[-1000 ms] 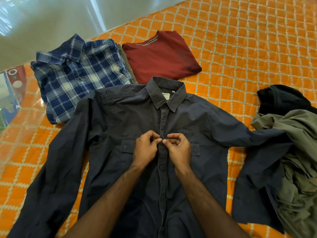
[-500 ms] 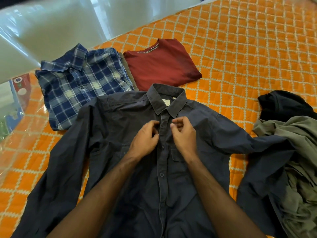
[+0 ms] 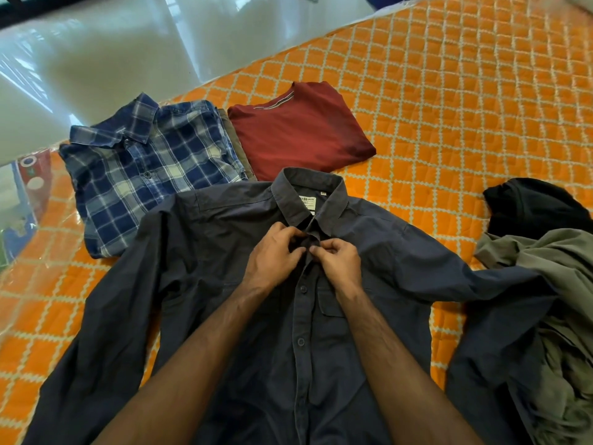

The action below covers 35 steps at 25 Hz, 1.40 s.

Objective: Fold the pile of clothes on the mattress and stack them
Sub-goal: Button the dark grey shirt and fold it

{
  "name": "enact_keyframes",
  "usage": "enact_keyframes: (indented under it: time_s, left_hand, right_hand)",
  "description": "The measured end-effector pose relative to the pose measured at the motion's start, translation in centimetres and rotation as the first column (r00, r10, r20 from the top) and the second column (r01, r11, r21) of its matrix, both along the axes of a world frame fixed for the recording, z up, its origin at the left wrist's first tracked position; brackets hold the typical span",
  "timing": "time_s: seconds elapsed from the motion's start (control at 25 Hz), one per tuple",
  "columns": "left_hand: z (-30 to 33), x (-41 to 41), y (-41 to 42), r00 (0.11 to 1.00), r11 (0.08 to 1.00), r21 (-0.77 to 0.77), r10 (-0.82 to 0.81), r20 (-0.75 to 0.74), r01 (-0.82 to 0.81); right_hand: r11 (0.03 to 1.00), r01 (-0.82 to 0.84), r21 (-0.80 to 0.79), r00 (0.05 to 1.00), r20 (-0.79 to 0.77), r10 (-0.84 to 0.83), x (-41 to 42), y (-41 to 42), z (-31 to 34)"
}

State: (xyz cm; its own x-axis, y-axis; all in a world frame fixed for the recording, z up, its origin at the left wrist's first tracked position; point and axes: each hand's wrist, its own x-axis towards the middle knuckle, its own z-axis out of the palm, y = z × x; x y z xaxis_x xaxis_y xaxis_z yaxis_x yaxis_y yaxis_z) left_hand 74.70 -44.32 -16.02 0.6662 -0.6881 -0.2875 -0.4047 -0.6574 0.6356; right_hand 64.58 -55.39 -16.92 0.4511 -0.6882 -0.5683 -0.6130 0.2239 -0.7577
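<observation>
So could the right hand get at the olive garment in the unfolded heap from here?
Probably yes: the olive garment lies uncovered on the right hand's side, nothing between, but that hand pinches the dark shirt's placket and must let go first.

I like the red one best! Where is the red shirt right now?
In the head view the red shirt lies folded on the orange mattress, far side, just right of the blue plaid shirt and behind the dark shirt's collar.

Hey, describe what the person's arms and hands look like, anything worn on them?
Both forearms are bare, with no sleeves in view. The left hand and right hand wear no gloves, and no watch, ring or bracelet shows on either wrist.
</observation>
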Motion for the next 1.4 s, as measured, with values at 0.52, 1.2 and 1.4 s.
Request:
enact_keyframes:
  time_s: [0.52,1.2,1.4]
  left_hand:
    - [-0.3,0.6,-1.1,0.900,0.940,-0.020,0.321,-0.294,-0.341]
    - [-0.3,-0.2,-0.7,0.823,0.890,-0.078,0.380,-0.422,-0.450]
    - [-1.2,-0.7,-1.1,0.861,0.892,-0.104,0.387,-0.330,-0.441]
  right_hand:
    - [0.983,0.118,0.144,0.969,0.199,-0.145,-0.1,0.7,-2.0]
    - [0.984,0.115,0.140,0.965,0.220,-0.144,-0.3,0.8,-0.9]
    - [0.996,0.073,0.044,0.987,0.139,-0.078,-0.1,1.1,-1.0]
